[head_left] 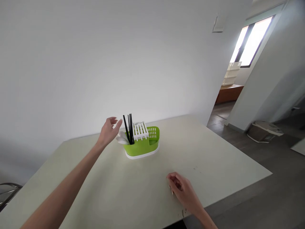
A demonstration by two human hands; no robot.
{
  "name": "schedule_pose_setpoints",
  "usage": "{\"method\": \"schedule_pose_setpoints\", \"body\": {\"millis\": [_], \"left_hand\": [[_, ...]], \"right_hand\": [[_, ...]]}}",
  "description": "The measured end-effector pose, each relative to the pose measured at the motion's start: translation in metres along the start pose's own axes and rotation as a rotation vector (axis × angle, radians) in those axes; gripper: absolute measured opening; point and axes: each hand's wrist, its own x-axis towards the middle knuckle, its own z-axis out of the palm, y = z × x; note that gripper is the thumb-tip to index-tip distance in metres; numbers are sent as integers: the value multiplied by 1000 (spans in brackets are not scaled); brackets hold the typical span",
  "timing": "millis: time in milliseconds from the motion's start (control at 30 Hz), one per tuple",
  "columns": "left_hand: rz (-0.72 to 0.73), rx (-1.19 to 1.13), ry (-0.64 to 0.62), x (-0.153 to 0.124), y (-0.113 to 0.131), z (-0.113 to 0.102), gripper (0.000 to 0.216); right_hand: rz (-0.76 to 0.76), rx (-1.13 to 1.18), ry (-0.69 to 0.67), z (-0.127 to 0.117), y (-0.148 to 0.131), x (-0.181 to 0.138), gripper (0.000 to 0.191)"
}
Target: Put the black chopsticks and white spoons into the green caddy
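A green cutlery caddy [143, 144] with a white base and a white slotted insert stands near the far middle of the pale table [214, 159]. Black chopsticks [129, 127] stick up from its left compartment, and white spoons [122, 137] lean out beside them. My left hand [109, 130] is stretched out just left of the caddy, fingers apart and slightly curved, holding nothing, close to the chopsticks and spoons. My right hand [182, 189] rests on the table near the front edge with fingers loosely curled; nothing shows in it.
A white wall runs behind the table. The table's right and front edges drop to a dark wood floor. A low flat box [264, 130] lies on the floor at right. A doorway shows a shelf [231, 74] and a window. A dark chair edge [7, 190] sits far left.
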Motion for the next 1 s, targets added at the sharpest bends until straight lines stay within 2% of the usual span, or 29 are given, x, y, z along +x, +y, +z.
{"method": "schedule_pose_setpoints", "body": {"millis": [133,200,333,500,667,800,900,1000], "left_hand": [[-137,88,-182,45,16,27,88],[-128,123,-240,56,17,37,79],[-44,120,-377,63,8,53,52],[36,66,-381,61,-4,62,55],[18,-136,-332,58,-8,57,56],[-12,-390,-236,63,3,40,55],[21,-576,-98,76,21,15,52],[108,-779,150,94,34,-19,45]], "right_hand": [[40,-24,3,-1,-3,1,49],[63,-37,15,-1,-4,2,51],[107,-48,47,0,-4,3,54],[110,-48,107,0,-2,1,52],[123,-11,150,0,1,0,49],[124,22,183,1,0,0,46],[115,21,202,1,-3,1,46],[116,11,211,1,-6,0,48]]}}
